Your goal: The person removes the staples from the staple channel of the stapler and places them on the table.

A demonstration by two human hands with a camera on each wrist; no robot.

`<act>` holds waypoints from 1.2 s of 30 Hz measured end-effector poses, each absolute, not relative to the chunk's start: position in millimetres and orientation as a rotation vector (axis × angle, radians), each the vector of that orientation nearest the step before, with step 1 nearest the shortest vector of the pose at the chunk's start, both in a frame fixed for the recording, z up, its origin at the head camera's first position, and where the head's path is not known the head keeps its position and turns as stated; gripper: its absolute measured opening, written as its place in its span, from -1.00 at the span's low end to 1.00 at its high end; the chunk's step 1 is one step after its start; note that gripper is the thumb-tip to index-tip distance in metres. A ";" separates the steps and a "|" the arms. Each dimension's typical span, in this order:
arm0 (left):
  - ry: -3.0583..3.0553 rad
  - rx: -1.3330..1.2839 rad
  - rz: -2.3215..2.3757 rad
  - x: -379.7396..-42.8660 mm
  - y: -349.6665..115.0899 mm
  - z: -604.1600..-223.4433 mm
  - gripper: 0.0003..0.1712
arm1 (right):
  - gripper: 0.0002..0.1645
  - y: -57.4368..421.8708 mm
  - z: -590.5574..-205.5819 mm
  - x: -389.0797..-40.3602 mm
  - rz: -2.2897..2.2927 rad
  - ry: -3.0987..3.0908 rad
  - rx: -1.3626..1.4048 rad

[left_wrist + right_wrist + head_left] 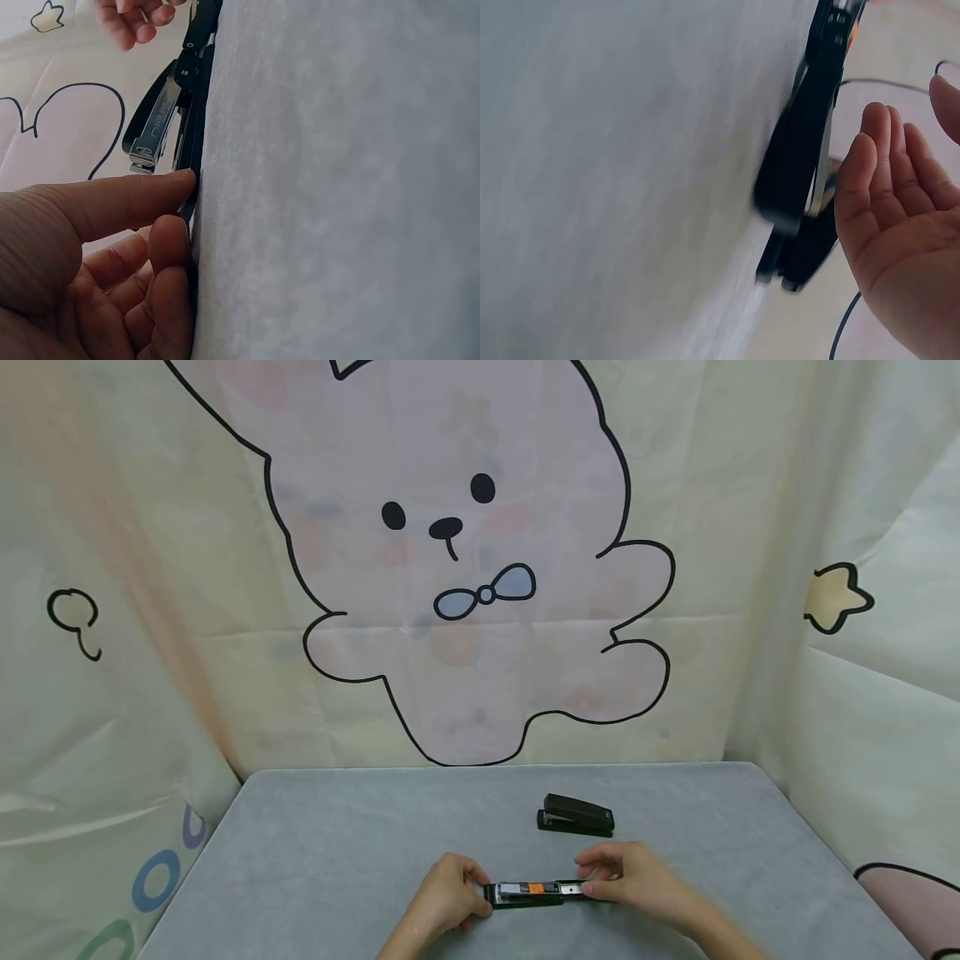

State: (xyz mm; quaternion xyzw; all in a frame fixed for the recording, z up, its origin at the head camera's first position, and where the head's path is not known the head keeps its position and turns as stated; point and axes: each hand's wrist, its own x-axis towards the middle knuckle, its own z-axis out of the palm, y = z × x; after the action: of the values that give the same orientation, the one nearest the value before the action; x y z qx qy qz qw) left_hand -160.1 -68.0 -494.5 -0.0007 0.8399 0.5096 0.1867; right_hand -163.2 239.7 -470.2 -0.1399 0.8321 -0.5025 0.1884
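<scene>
Your left hand (448, 893) pinches the left end of a long black stapler with a silver metal magazine and an orange insert (525, 902), unfolded on the grey cloth-covered table (337, 827) between your hands. Light, steady pressure there should keep the base flat; best hold those fingertips clear of the metal nose. The long axis runs from left hand to right; the magazine's nose points at your left fingers, and the black cover (791, 157) folds back towards your right hand. Beyond that hand sits a second, folded black stapler (576, 818). Your right hand (641, 881) grips nothing, fingers loosely extended beside the cover; approaching it by its sides would be steadiest.
</scene>
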 end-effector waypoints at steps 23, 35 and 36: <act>2.411 0.059 1.486 -158.3 -67.3 -499.0 -0.67 | -0.50 186.3 -487.2 -160.6 -1.470 2.047 -0.391; 2.418 0.095 1.509 -157.4 -68.4 -501.1 -0.66 | -0.50 176.1 -514.4 -166.5 -1.461 2.023 -0.333; 2.418 0.092 1.504 -157.7 -68.6 -501.0 -0.66 | -0.49 175.7 -514.5 -166.3 -1.463 2.019 -0.336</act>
State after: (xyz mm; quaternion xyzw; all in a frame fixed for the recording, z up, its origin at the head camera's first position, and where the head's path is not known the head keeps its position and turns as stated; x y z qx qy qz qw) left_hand -157.7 -68.6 -501.0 0.0320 0.8396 0.5223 0.1455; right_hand -166.3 175.7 -514.5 -0.1269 0.7634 -0.5534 0.3079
